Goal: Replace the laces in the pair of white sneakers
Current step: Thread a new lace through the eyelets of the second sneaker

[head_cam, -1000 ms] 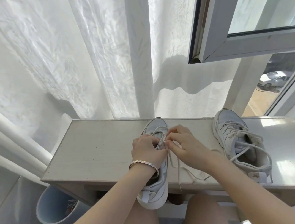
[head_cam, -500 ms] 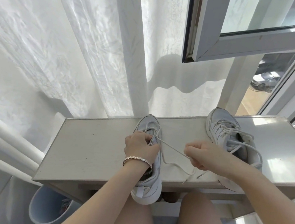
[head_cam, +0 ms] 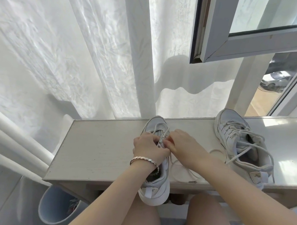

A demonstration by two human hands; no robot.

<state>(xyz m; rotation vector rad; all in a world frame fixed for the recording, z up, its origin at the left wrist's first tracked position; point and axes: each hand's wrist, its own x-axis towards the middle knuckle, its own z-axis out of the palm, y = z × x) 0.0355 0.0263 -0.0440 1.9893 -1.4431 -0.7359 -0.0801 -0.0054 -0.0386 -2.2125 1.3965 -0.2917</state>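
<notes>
Your left grip [head_cam: 149, 149] holds the upper of the near sneaker [head_cam: 158, 124], which lies across the surface [head_cam: 102, 144] from far edge to near edge, heel overhanging. Your right grip [head_cam: 184, 147], fingertips meeting the left, pinches the lace [head_cam: 172, 168] at the eyelets. The slack loops rightward toward the laced sneaker [head_cam: 241, 140], so the pull likely runs right.
</notes>
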